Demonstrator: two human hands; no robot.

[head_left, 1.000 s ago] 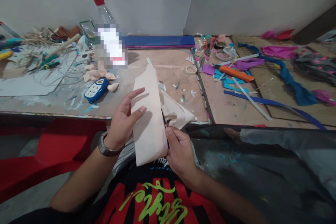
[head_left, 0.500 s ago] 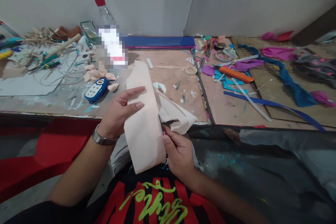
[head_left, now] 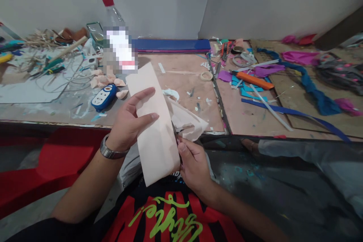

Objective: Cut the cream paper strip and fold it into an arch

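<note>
A long strip of pale peach paper (head_left: 154, 136) slants across my lap, its far end over the table edge. My left hand (head_left: 126, 121) holds it from the left, thumb and forefinger lying on its face and the other fingers hidden. At the paper's right edge my right hand (head_left: 194, 162) is closed on scissors (head_left: 175, 133), of which only a dark blade and a bit of handle show; the rest is covered by fingers and paper. A folded, ragged flap of the same pale paper (head_left: 193, 121) hangs just beyond the blade.
On the table stand a red-capped bottle (head_left: 113, 17) and a blue-and-white power socket (head_left: 104, 97) beside crumpled peach scraps (head_left: 103, 80). To the right lie a tape roll (head_left: 207, 76), an orange cutter (head_left: 253, 79) and blue strips (head_left: 306, 115). A red chair (head_left: 65, 155) is at left.
The paper's far end has swung left, and its torn-looking upper edge now appears straighter. My right hand and the scissors have shifted slightly; the ragged flap has moved a little left.
</note>
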